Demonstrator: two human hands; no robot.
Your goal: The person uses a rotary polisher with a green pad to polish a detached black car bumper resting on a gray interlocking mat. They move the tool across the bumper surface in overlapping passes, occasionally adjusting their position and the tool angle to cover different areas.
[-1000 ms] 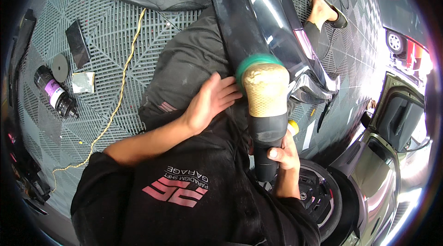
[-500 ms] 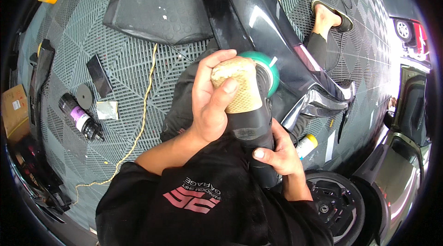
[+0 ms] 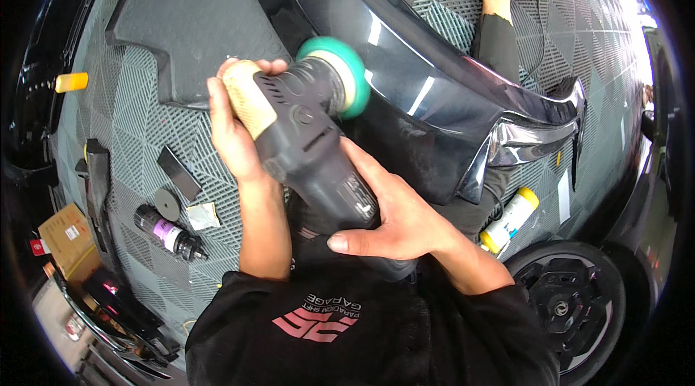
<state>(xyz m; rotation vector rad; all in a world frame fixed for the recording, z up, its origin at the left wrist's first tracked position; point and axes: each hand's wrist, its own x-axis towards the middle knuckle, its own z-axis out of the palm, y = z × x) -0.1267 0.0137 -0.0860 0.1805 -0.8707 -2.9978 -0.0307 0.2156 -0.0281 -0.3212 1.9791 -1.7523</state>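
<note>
The polisher is held in front of the worker's chest, tilted, with its head up toward the left and its handle running down to the right. The left hand cups the head from below and outside, over the yellow cover; it is partly curled around the housing, with fingertips showing past the top edge. The right hand is closed around the handle, thumb laid across the top; its other fingers are largely hidden beneath, so from where I stand I cannot tell how tightly they press. The green pad faces away toward the dark bumper, overlapping its near edge in view; contact cannot be confirmed. Judged by its bulk, the unit should be fairly heavy and head-biased, with a stiff, hard body; the cover looks textured and should resist slipping, while the smooth black handle may slide under a damp palm. The pad should be soft and easily torn at its rim. Correct hold points: one hand on the cover, one around the handle, fingers clear of the pad. The glossy bumper should scratch readily; keep the hard housing off it.
</note>
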